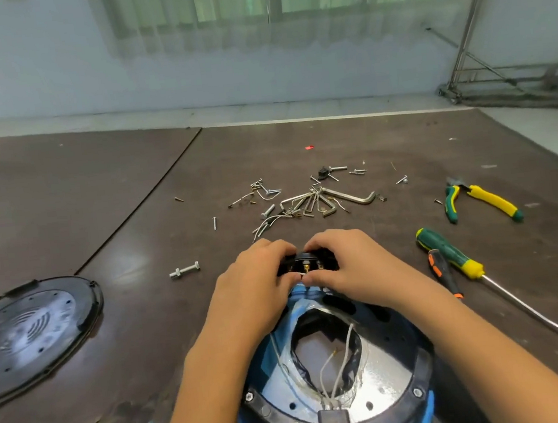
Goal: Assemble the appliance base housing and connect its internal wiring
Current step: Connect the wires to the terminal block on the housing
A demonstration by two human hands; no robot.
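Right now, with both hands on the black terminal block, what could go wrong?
The left hand and right hand hide most of the terminal block, so a thin lead could land on the wrong brass contact. The loose white wires in the housing might get tugged or pinched.

Counter (131, 199) noted as dark brown. Base housing (390, 384) seen in blue, ringed black, lined silver; wires (328, 368) white. Terminal block (305, 262) black, contacts brass. Loose cover (35, 333) recorded black, centre grey with curved slots. Pliers (489, 197) and large screwdriver (454, 255) marked green and yellow; small screwdriver (444, 271) black and orange.
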